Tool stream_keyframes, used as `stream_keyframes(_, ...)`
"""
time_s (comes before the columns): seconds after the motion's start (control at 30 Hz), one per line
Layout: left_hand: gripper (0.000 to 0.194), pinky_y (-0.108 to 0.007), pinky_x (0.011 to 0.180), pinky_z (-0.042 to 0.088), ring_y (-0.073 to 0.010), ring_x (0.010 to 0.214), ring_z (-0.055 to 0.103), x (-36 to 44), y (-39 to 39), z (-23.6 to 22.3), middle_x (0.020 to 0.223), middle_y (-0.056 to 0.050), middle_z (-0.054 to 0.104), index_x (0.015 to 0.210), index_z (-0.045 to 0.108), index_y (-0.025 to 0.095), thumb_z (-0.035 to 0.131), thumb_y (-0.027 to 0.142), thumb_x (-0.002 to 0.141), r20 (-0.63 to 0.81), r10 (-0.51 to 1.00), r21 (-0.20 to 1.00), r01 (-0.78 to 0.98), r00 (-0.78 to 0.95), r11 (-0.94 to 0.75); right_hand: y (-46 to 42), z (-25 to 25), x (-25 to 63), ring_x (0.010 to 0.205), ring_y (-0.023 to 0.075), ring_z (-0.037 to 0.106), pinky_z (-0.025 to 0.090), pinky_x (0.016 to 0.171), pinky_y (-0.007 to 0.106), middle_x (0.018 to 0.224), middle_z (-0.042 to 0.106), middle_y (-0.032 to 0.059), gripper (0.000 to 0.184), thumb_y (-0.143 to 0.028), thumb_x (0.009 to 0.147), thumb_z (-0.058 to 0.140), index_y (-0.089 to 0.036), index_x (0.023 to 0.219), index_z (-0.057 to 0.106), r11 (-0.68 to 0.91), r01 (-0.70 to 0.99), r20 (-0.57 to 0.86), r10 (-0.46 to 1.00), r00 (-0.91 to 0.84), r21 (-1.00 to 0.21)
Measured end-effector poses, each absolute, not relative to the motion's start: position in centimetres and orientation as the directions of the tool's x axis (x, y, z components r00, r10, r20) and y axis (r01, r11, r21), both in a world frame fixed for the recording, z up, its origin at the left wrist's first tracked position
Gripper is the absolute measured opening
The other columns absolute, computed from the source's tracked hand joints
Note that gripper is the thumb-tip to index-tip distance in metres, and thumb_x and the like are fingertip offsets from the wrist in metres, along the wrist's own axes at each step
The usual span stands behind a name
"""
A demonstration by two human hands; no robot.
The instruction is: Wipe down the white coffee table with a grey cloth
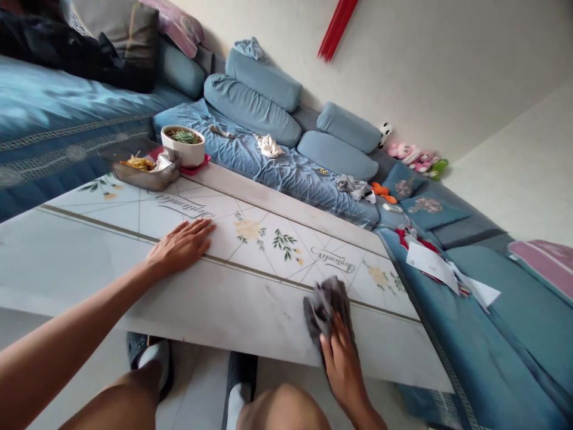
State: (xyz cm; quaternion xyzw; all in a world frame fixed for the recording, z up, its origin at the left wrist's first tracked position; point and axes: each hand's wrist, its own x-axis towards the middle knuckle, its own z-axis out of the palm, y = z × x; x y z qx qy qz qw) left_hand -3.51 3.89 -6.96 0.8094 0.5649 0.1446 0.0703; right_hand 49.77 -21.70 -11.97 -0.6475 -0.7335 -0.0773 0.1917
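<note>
Wall: I see a plain cream wall (447, 71) ahead of me, with red strips (338, 27) near its top.
Floor: Under me are pale tiles (197, 388).
Furniture: A long blue sofa (286, 173) goes along the wall, with blue bolster cushions (253, 101) on it.
Light: The light is soft and even.
</note>
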Motion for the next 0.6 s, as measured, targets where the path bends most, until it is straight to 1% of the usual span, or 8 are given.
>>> stream_keyframes(0.07,0.073,-0.052,0.148,0.022,-0.028,0.178,0.034,-3.6,3.9,-7.1,0.188,-0.007,0.04,0.179,0.05,0.022,0.027,0.05,0.116,0.155,0.935,0.276,0.895,0.319,-0.351,-25.2,-13.2,51.4,0.168,0.0348,0.047,0.062,0.126,0.063,0.186,0.04,-0.0041,0.074,-0.051,0.118,0.046,-0.052,0.187,0.018,0.125,0.985,0.379,0.923,-0.07,-0.123)
stream_keyframes(0.17,0.072,-0.052,0.148,0.023,-0.0277,0.177,0.035,-3.7,4.1,-7.4,0.188,-0.004,0.04,0.18,0.049,0.026,0.03,0.05,0.115,0.166,0.935,0.274,0.897,0.312,-0.348,-20.7,-13.4,53.2,0.169,0.0351,0.047,0.058,0.13,0.063,0.185,0.044,0.0024,0.068,-0.052,0.12,0.041,-0.044,0.187,0.03,0.122,0.985,0.366,0.928,-0.07,-0.121)
stream_keyframes(0.27,0.072,-0.052,0.149,0.023,-0.0278,0.177,0.037,-3.9,4.2,-7.9,0.188,-0.002,0.041,0.181,0.048,0.029,0.032,0.052,0.115,0.184,0.933,0.271,0.897,0.309,-0.35,-7.4,-11.4,54.0,0.169,0.0383,0.047,0.046,0.137,0.064,0.179,0.051,0.0174,0.071,-0.054,0.12,0.031,-0.02,0.179,0.049,0.062,0.992,0.309,0.951,-0.024,-0.113)
stream_keyframes(0.33,0.071,-0.051,0.149,0.023,-0.0273,0.176,0.039,-4.1,4.2,-8.3,0.187,0.001,0.043,0.182,0.046,0.034,0.033,0.053,0.114,0.199,0.932,0.269,0.897,0.304,-0.35,3.2,-9.4,53.7,0.169,0.0391,0.045,0.039,0.141,0.06,0.178,0.051,0.0249,0.073,-0.049,0.118,0.03,-0.006,0.173,0.055,-0.006,0.997,0.221,0.975,0.023,-0.079)
stream_keyframes(0.4,0.07,-0.049,0.149,0.025,-0.0264,0.175,0.041,-4.4,4.2,-8.7,0.186,0.005,0.044,0.182,0.045,0.039,0.035,0.055,0.114,0.211,0.929,0.262,0.898,0.304,-0.353,13.1,-7.4,52.9,0.17,0.0364,0.043,0.035,0.142,0.054,0.179,0.048,0.0269,0.07,-0.04,0.117,0.032,0.0,0.171,0.052,-0.058,0.998,0.139,0.988,0.062,-0.039)
stream_keyframes(0.47,0.069,-0.048,0.148,0.027,-0.0258,0.174,0.042,-4.8,4.1,-8.9,0.186,0.008,0.043,0.182,0.042,0.043,0.036,0.056,0.114,0.222,0.926,0.246,0.902,0.305,-0.355,21.3,-5.9,52.0,0.17,0.0352,0.042,0.033,0.142,0.051,0.18,0.046,0.0277,0.068,-0.036,0.117,0.033,0.0,0.172,0.05,-0.088,0.996,0.115,0.989,0.092,-0.034)
stream_keyframes(0.53,0.069,-0.048,0.148,0.027,-0.0256,0.174,0.042,-5.0,4.0,-8.9,0.187,0.009,0.042,0.183,0.041,0.044,0.037,0.057,0.115,0.227,0.924,0.221,0.908,0.308,-0.357,27.1,-5.1,51.4,0.167,0.038,0.045,0.034,0.139,0.054,0.176,0.049,0.0311,0.065,-0.035,0.118,0.033,0.002,0.168,0.053,-0.12,0.991,0.118,0.985,0.126,-0.057)
stream_keyframes(0.6,0.069,-0.046,0.148,0.027,-0.0257,0.174,0.042,-5.2,4.0,-8.7,0.187,0.009,0.041,0.182,0.043,0.043,0.038,0.058,0.115,0.222,0.924,0.195,0.914,0.313,-0.356,30.5,-4.7,51.2,0.159,0.0423,0.053,0.037,0.136,0.059,0.166,0.058,0.0358,0.063,-0.036,0.119,0.035,0.005,0.158,0.062,-0.164,0.983,0.104,0.98,0.172,-0.084)
